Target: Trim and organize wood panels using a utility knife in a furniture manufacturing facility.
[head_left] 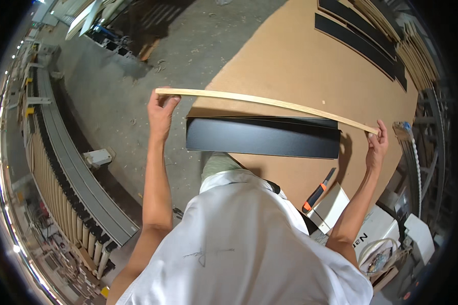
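Observation:
A long, pale wooden strip (269, 101), its narrow edge facing me, stretches across above the brown work table (285, 56). My left hand (161, 116) is closed on its left end, thumb below. At the other end, my right hand (376, 148) pinches the strip between thumb and fingers. Under and nearer than the strip lie black panels (262, 138) in a small stack, close to my body at the table's near edge. A utility knife (317, 195) with an orange and black handle rests to the right of them.
More black boards (353, 43) lie at the table's far right, beside stacked pale strips (417, 56). A white box (331, 206) sits near my right forearm. On the left, a long roller conveyor (68, 147) runs along the grey floor (188, 51).

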`<state>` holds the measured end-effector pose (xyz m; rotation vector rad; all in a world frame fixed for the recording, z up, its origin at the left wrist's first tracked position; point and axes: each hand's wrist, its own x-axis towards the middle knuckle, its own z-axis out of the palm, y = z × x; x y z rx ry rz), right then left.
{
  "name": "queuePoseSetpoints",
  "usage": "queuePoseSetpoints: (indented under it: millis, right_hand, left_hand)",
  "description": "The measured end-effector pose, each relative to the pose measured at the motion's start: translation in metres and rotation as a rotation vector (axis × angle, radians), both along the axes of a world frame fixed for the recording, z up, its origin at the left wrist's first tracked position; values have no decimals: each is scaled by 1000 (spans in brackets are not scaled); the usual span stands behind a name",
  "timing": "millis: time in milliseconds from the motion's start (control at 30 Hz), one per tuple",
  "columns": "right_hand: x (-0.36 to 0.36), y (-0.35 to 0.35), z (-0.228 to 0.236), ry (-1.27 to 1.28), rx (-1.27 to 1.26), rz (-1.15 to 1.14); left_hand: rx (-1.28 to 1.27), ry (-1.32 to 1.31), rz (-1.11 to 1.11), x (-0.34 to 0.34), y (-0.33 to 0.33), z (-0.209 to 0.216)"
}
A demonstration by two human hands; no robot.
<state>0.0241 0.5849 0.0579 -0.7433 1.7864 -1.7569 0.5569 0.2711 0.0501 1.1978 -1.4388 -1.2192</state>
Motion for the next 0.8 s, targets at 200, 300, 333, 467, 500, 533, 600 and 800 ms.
queuePoseSetpoints:
  millis: [200, 300, 333, 467, 500, 533, 600, 800]
  right_hand:
    - [22, 2, -43, 100, 363, -165]
    - [44, 1, -63, 135, 439, -227]
    - [42, 5, -72, 162, 447, -193]
    - [51, 2, -87, 453, 878, -137]
    - [49, 7, -95, 457, 874, -139]
    - [47, 12, -108, 327, 857, -92]
    - [52, 18, -123, 206, 801, -14]
    - [106, 15, -87, 246, 771, -191]
  left_hand:
    - [107, -417, 128, 31, 44, -24]
    - [173, -517, 173, 38, 68, -37]
    - [237, -571, 185, 41, 75, -39]
    - [76, -808, 146, 62, 89, -74]
    - [73, -803, 148, 65, 87, -82]
    - [288, -652, 52, 68, 85, -87]
    - [492, -491, -46, 70, 86, -96]
    - [473, -547, -44, 57, 97, -130]
